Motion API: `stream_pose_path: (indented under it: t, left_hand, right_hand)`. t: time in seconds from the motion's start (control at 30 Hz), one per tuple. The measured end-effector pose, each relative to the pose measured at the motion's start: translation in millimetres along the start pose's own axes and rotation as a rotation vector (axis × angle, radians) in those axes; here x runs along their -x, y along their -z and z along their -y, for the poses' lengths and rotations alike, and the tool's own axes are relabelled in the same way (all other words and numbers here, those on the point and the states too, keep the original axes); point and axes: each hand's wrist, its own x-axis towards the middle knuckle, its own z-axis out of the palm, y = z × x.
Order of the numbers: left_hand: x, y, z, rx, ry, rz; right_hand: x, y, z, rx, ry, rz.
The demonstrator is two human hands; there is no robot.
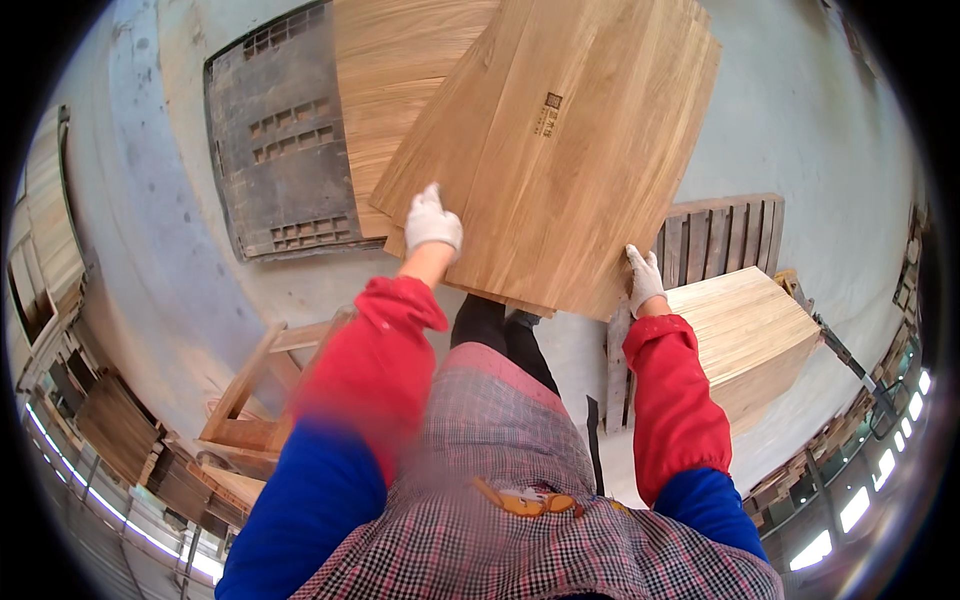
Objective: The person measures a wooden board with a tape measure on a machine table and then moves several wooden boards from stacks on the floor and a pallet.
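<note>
A large wooden panel [575, 150] with a small dark printed mark lies turned at an angle over other wooden panels. My right hand [645, 274], in a white glove, grips its near right edge, fingers at the rim. Over the near left corner is my left hand [434, 222], also gloved, with at least one finger stretched out and nothing held. Whether it presses on the wood or hovers just above, I cannot tell. Beneath, a straighter wooden panel [400, 70] shows at the left, lying on a dark plastic pallet [285, 185].
To the right, a stack of pale wooden panels [745, 320] rests beside a slatted wooden pallet [722, 235]. A wooden frame [250, 400] stands at the lower left. A dark metal bar with a handle [850, 350] juts out beyond the stack.
</note>
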Motion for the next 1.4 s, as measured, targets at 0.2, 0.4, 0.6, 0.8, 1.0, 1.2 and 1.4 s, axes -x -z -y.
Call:
stream_pose_path:
  t: [0.2, 0.4, 0.6, 0.8, 1.0, 1.2, 1.4]
  left_hand:
    - [14, -24, 9, 0.106, -0.059, -0.136]
    - [18, -22, 19, 0.198, -0.091, -0.095]
    - [39, -32, 30, 0.258, -0.070, 0.000]
    - [92, -72, 95, 0.658, 0.081, -0.002]
    - [96, -80, 157, 0.783, 0.415, -0.200]
    - [40, -16, 196, 0.801, 0.495, -0.547]
    - [31, -3, 235, 1.146, 0.504, -0.263]
  right_hand:
    - [-14, -11, -18, 0.189, 0.060, 0.041]
    - [-11, -12, -10, 0.142, -0.081, 0.026]
    - [-19, 11, -27, 0.263, -0.081, -0.054]
    - [2, 30, -62, 0.419, -0.030, -0.116]
    - [11, 14, -139, 0.366, -0.021, -0.047]
    - [93, -66, -137, 0.649, -0.501, 0.761]
    - [44, -87, -18, 1.307, 1.062, 0.728]
